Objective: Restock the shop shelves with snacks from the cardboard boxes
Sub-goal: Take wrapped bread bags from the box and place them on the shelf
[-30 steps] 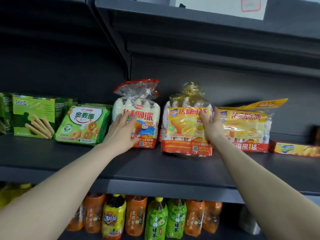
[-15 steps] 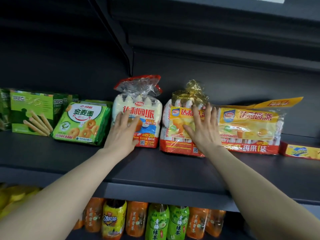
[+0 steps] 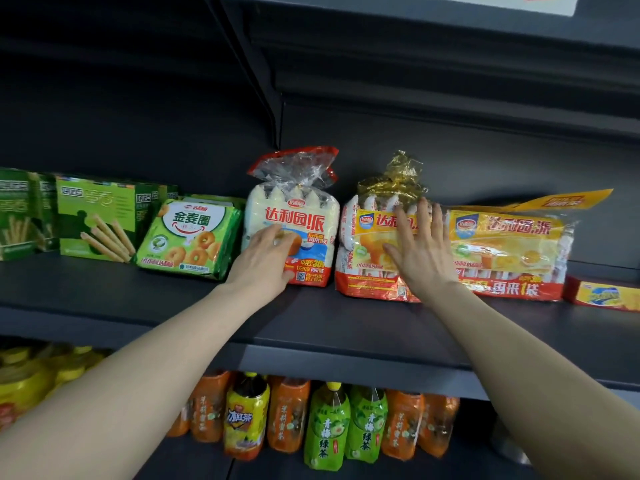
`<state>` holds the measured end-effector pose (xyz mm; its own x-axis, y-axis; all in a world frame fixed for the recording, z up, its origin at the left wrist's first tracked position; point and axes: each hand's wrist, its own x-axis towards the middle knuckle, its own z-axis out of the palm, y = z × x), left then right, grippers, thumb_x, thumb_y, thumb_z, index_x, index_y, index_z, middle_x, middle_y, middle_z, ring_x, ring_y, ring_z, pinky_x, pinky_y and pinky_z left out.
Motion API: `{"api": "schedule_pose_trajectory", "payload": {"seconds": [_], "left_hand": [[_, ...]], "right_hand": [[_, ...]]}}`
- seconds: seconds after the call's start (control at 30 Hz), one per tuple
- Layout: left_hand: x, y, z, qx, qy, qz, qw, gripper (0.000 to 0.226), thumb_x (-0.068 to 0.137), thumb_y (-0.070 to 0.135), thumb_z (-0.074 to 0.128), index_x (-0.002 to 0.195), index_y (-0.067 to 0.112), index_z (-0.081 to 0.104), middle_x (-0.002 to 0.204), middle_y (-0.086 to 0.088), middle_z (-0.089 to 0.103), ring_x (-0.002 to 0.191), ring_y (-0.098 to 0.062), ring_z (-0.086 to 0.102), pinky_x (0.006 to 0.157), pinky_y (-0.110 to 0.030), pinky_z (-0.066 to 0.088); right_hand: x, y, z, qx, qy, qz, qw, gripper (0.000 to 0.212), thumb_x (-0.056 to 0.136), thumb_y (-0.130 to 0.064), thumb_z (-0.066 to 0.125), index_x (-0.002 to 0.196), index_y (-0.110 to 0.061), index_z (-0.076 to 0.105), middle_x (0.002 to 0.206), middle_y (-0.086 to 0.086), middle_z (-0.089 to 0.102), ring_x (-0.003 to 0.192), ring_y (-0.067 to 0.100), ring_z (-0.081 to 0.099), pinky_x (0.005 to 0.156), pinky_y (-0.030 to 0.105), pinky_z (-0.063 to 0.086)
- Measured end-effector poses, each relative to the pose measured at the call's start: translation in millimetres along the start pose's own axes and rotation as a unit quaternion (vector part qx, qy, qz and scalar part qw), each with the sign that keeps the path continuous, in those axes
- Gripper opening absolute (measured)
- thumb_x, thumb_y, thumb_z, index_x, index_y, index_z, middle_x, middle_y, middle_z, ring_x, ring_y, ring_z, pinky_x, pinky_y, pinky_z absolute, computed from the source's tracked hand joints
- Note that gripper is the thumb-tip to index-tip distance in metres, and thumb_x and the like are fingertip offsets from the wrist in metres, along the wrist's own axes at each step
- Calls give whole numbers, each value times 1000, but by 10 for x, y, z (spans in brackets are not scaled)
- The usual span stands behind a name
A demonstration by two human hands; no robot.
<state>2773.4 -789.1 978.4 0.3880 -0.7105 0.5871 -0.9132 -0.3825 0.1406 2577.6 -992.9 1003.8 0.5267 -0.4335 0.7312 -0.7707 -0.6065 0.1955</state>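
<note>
Dim, shadowy upper shelving, glare on wrappers (edges bowed by wide-angle lens).

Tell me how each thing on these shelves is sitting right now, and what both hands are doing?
White pie bag: upright, left hand on its front.
Gold-topped pie bag: upright, right hand pressed flat on it.
Long yellow pie bag: lying lengthwise, leaning on the back wall.
Green ring-biscuit pack: tilted back.
Green stick-biscuit boxes: upright.
Tea bottles: upright on the lower shelf.
Left hand: open, fingers resting.
Right hand: open, fingers spread.
</note>
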Motion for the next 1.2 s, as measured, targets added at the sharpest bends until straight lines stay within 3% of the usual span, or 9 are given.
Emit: {"api": "schedule_pose_trajectory", "payload": {"seconds": [0.2,0.3,0.43,0.53,0.73,0.87,0.97,1.2], "left_hand": [[-289,-107,-282,-6,29,24,999,61,90,32,65,145,27,39,147,-3,36,130,-27,40,96,-40,45],[-500,-234,-441,-1,41,29,999,62,91,35,64,146,23,39,146,-2,38,128,-27,40,95,-40,45],[-906,-553,-701,-6,62,40,997,62,91,36,64,146,24,39,142,-2,41,128,-27,39,97,-41,43],[-1313,-889,-847,1,56,50,997,60,92,34,63,146,21,40,142,-4,42,128,-28,39,100,-40,40],[-2203,-1700,-934,27,45,54,997,59,88,29,68,141,18,47,133,-6,50,118,-32,46,94,-45,44],[-2864,-2211,-766,28,22,40,999,54,85,24,71,136,16,53,127,-11,54,111,-38,49,90,-50,47],[-3423,-2581,-496,24,-13,8,1000,50,88,23,68,135,15,54,127,-12,55,111,-38,50,88,-48,47],[-4889,-3136,519,-6,-139,-107,985,48,86,19,69,132,14,56,123,-12,57,108,-36,53,84,-50,52]], "right_hand": [[-250,-279,-402,-6,22,-21,1000,63,101,-46,42,154,-14,28,153,24,31,142,46,28,112,57,29],[-411,-535,-602,-7,40,-34,999,59,100,-41,47,149,-10,37,137,26,49,125,46,48,101,55,40],[-691,-1065,-886,14,57,-51,997,53,97,-39,45,140,-9,47,123,23,56,107,43,56,86,51,45],[-973,-1560,-1017,36,57,-67,996,55,98,-42,37,141,-10,46,123,22,56,105,42,56,85,49,46],[-1662,-2509,-1085,54,44,-119,990,53,97,-41,39,140,-12,48,126,22,54,105,43,55,92,51,43],[-2216,-3073,-907,96,21,-119,988,50,100,-39,43,142,-11,47,135,30,47,127,48,44,102,54,38],[-2679,-3428,-674,132,26,-156,978,45,104,-34,42,141,-10,49,141,27,46,137,45,36,108,54,32],[-4148,-4259,213,235,-142,-228,934,42,104,-26,45,141,-9,49,143,28,44,139,45,33,110,55,31]]}}
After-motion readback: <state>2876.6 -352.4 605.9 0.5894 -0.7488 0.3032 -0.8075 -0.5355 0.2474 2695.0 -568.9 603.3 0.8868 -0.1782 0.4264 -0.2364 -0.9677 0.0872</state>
